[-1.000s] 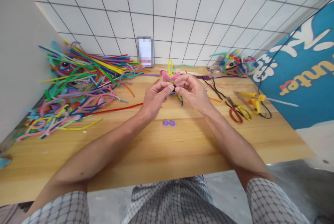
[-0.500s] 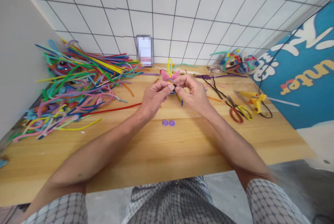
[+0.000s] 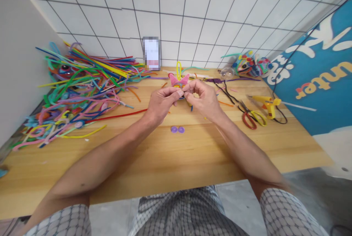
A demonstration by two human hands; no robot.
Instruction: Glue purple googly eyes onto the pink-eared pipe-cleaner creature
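The pink craft piece (image 3: 179, 80) is pinched between the left hand (image 3: 161, 104) and the right hand (image 3: 205, 99), both closed on it and equally near, its ears and yellow loop (image 3: 179, 68) pointing to 12 o'clock from the grip, two purple discs (image 3: 177, 129) at 6 o'clock

White tiled wall (image 3: 209, 8) with dark grout behind, pale wooden table (image 3: 170, 155), blue lettered banner (image 3: 319, 71) at right, grey floor (image 3: 327, 199).

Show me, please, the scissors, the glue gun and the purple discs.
scissors (image 3: 244, 110): head view, near the pivot.
glue gun (image 3: 263, 100): head view, yellow body.
purple discs (image 3: 174, 129): head view, left disc.
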